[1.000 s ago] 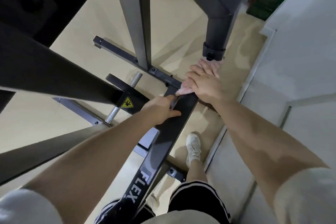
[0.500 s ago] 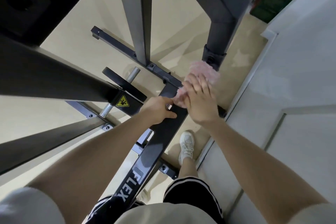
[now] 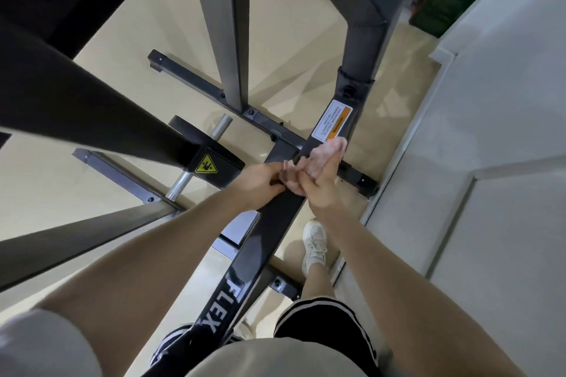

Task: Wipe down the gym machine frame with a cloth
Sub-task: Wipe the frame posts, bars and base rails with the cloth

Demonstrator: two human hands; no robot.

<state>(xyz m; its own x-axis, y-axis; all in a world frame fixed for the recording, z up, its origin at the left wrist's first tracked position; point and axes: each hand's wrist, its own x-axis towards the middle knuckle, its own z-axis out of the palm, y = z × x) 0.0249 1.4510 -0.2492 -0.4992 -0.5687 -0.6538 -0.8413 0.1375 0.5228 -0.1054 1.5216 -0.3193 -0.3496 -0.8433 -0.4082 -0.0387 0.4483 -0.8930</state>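
Observation:
The dark gym machine frame (image 3: 275,223) slants up from the bottom middle, with "FLEX" printed on its sloping bar. My left hand (image 3: 263,176) grips the left edge of that bar with curled fingers. My right hand (image 3: 318,184) holds a pink cloth (image 3: 329,150), bunched in the fingers just above the bar, near the foot of the thick upright post (image 3: 355,92). A white and orange label (image 3: 333,125) shows on the post right above the cloth. The two hands almost touch.
Other frame bars cross the view: a grey upright (image 3: 226,24), a floor crossbar (image 3: 196,79), a chrome weight peg (image 3: 220,127) and a yellow warning sticker (image 3: 206,164). A white wall (image 3: 490,162) runs close on the right. My shoe (image 3: 314,242) stands on the beige floor.
My right hand has lifted the cloth off the flat bar and drawn it back toward my left hand, bunching it up. The label on the post has come into sight. My left hand keeps its grip.

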